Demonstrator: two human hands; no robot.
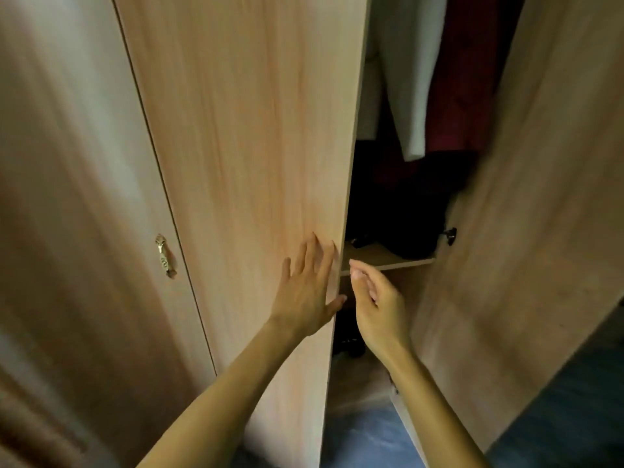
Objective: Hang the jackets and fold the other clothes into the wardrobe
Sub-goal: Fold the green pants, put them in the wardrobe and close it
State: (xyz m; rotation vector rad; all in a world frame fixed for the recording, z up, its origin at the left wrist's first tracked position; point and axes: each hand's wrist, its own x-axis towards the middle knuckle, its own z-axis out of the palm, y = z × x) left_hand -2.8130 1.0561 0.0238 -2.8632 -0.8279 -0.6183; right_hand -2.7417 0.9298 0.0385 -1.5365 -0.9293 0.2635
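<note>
Left hand [305, 288]: lay flat on the wardrobe door [243, 146], fingers straight and spread, thumb out near the free edge; clasped nothing.
Right hand [378, 305]: hovered in the gap just right of the left hand, fingers loosely curled, nothing in them; touching the door edge or not, could not tell.
Door handling: looked a stiff, smooth board, likely light on its hinges; no handle showed near the palm, so best taken by the free edge, right beside the left thumb.
White jacket [412, 79]: hung inside, above and beyond the right hand; looked soft and light, probably best lifted by the shoulders or hanger, which sat out of view.
Dark red garment [462, 79]: hung just right of the white one, touching it; looked limp and easy to crease.
Dark clothes [405, 217]: heaped on the shelf [378, 258] just beyond the right fingertips; too dim to count; judged floppy, needing both hands to fold.
Right door [540, 163]: stood wide open, well right of both hands, small knob [450, 235] on its inner side.
Brass handle [165, 256]: sat on the closed panel, left of the left hand.
Risk: fingers in the gap, a pinch if the door swung shut.
</note>
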